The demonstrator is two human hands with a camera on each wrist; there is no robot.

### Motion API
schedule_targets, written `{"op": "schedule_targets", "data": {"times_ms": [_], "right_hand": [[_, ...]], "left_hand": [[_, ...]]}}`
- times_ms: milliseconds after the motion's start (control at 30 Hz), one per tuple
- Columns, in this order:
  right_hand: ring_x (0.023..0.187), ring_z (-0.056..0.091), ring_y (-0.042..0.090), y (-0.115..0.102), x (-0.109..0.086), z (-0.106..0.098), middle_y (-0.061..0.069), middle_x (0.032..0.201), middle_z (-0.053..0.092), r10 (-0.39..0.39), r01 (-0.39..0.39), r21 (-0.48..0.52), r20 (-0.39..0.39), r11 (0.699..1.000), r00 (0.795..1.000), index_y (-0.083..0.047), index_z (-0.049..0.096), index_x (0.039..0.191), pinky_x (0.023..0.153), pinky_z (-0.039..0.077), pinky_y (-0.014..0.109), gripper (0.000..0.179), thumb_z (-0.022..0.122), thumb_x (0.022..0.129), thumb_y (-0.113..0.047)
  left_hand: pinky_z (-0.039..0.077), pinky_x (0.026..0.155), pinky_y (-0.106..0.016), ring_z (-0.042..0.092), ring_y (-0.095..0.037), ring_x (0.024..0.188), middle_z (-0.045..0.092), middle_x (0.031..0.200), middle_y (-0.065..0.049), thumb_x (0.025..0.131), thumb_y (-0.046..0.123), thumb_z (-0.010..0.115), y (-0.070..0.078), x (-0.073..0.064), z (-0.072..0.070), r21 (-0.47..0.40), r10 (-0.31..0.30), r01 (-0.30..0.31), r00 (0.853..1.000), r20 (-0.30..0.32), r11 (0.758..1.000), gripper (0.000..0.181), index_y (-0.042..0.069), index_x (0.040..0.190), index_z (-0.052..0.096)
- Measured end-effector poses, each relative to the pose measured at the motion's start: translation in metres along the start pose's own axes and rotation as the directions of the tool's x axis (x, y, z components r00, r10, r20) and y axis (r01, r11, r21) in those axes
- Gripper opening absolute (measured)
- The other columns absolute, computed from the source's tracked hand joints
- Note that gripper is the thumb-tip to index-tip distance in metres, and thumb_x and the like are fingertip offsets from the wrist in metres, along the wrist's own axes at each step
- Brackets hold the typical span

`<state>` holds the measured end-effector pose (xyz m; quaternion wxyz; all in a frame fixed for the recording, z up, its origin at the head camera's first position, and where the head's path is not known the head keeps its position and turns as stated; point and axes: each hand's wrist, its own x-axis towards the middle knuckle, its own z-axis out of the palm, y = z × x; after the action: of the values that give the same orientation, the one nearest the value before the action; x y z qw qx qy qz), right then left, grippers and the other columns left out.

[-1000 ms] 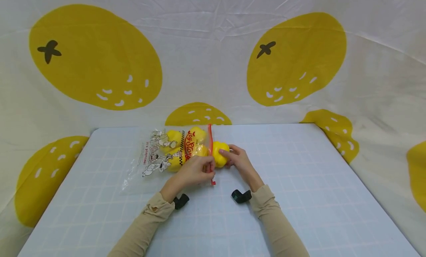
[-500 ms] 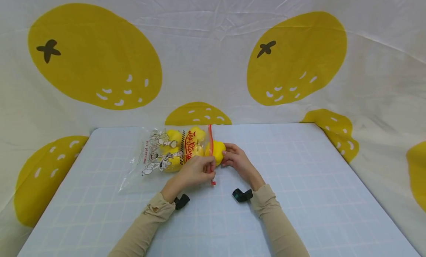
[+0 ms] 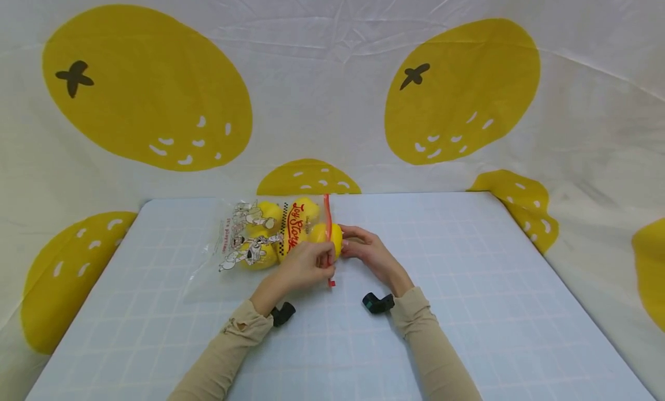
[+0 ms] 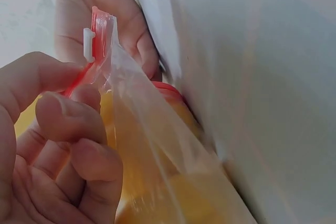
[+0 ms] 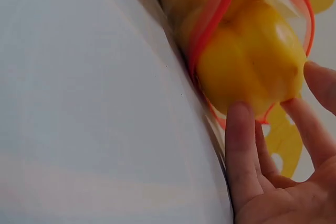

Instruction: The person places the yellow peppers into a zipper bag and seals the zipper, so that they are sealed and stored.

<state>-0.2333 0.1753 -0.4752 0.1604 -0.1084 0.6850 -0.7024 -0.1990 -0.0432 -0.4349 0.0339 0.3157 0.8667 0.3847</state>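
Note:
A clear zip bag (image 3: 283, 228) with red "Toy Story" print lies on its side, its red-edged mouth facing right. Several yellow bell peppers show through the plastic. One yellow bell pepper (image 5: 254, 56) sits in the mouth, its outer end still outside the red rim (image 5: 212, 19). My left hand (image 3: 306, 265) pinches the near part of that rim between thumb and fingers; a white slider (image 4: 88, 44) sits at the rim's end. With fairly straight fingers, my right hand (image 3: 376, 254) touches the pepper's outer end, fingertips (image 5: 240, 121) against its skin.
Everything lies on a table (image 3: 467, 308) with a pale checked cover. Behind hangs a white cloth (image 3: 322, 101) with large yellow fruit prints. Black wrist devices show beside the left wrist (image 3: 283, 314) and right wrist (image 3: 378, 303).
The pepper has moved left into the bag mouth, the right hand following with its fingers at the end. Bagged peppers have shifted slightly left. My left hand keeps its pinch on the rim.

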Motion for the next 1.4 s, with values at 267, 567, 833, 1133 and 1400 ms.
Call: {"op": "schedule_targets", "data": {"times_ms": [267,567,833,1133,1400], "right_hand": [[0.104,0.06,0.025,-0.001,-0.0013,-0.0001,0.012,0.135,0.054,-0.013,0.013,0.006,0.027,1.0,1.0,-0.006,0.054,0.139,0.094,0.05,0.035,0.04,0.054,0.1,-0.011],[0.108,0.06,0.026,-0.002,-0.001,-0.0006,0.015,0.139,0.055,-0.012,0.011,0.012,0.087,1.0,0.996,0.0,0.05,0.139,0.096,0.048,0.035,0.042,0.046,0.098,0.001],[0.125,0.052,0.026,-0.0028,-0.0004,-0.0007,0.008,0.139,0.057,0.033,-0.021,-0.068,0.18,0.997,0.983,-0.008,0.05,0.142,0.109,0.035,0.044,0.044,0.045,0.099,-0.003],[0.139,0.039,0.022,-0.0057,-0.0014,0.001,0.009,0.14,0.057,0.037,-0.011,-0.095,0.278,0.995,0.96,-0.007,0.043,0.145,0.116,0.016,0.052,0.047,0.043,0.099,-0.001],[0.123,0.055,0.026,0.0011,0.001,0.0032,0.016,0.137,0.057,0.003,-0.003,0.005,0.136,1.0,0.991,0.001,0.047,0.14,0.107,0.04,0.04,0.04,0.039,0.101,-0.001]], "left_hand": [[0.037,0.055,-0.024,0.048,-0.009,0.058,0.052,0.065,0.008,0.083,0.008,0.074,0.0001,0.0003,-0.0005,-0.014,0.02,-0.02,1.0,-0.015,1.0,0.02,0.018,0.079,0.056],[0.039,0.057,-0.024,0.05,-0.011,0.061,0.053,0.066,0.007,0.084,0.009,0.073,0.0015,0.0008,-0.0002,-0.031,-0.029,0.03,0.999,0.014,0.999,0.02,0.019,0.08,0.056],[0.04,0.058,-0.024,0.05,-0.011,0.063,0.053,0.068,0.006,0.085,0.01,0.073,0.0007,0.0007,0.0022,-0.027,-0.033,0.034,0.999,0.014,0.999,0.019,0.019,0.083,0.057],[0.04,0.051,-0.024,0.05,-0.011,0.057,0.054,0.068,0.006,0.084,0.01,0.073,0.0016,0.0005,0.002,-0.043,-0.038,0.039,0.999,0.026,0.998,0.019,0.019,0.082,0.056],[0.041,0.049,-0.025,0.051,-0.011,0.054,0.055,0.067,0.006,0.086,0.011,0.073,0.0036,-0.0017,0.0008,-0.047,-0.04,0.043,0.998,0.058,0.998,0.013,0.015,0.091,0.062]]}}
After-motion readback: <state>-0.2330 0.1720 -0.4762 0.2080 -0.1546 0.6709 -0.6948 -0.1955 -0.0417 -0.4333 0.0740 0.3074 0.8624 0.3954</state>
